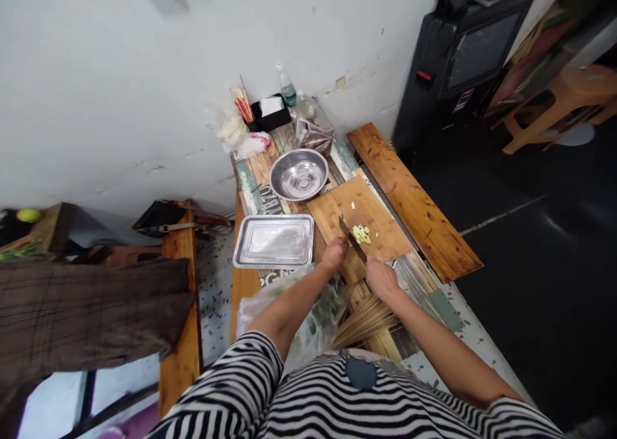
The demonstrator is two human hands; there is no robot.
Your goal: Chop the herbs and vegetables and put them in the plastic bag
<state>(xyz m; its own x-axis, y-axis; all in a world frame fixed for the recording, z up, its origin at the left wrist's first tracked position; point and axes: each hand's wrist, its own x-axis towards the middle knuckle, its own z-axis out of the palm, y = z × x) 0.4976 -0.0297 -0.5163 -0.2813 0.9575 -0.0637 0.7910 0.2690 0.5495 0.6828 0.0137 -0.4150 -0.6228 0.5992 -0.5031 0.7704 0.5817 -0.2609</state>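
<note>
Setting: a scuffed white wall (120, 72) stands behind a table with a patchwork wood-plank print (255, 169); a long varnished wooden bench (414, 201) runs along its right side.
Cutting board: a rectangular board of light brown wood (332, 201) lies flat near the table's right edge.
Chopped pieces: a small loose heap of pale white and yellow-green bits (361, 234) rests on the board, just right of the blade; a separate white fragment (353, 205) lies farther up.
Right hand: the right hand (380, 277) is closed around the handle of a long, dark-bladed knife (349, 233), which slants across the board.
Left hand: the left hand (335, 254), fingers curled, sits just left of the blade, apart from the right; whether it grips anything cannot be told.
Done: some cutting, judging by the heap, which is modest.
Left: the pieces are not yet off the board; none can be made out in the round, shiny steel basin (299, 175) beyond it or the rectangular silver metal tray (274, 241) to its left. How much remains uncut cannot be told.
Near edge: a translucent plastic bag with green leaves inside (313, 317) lies beside a bundle of thin tan sticks (366, 320); the leaves appear uncut.
</note>
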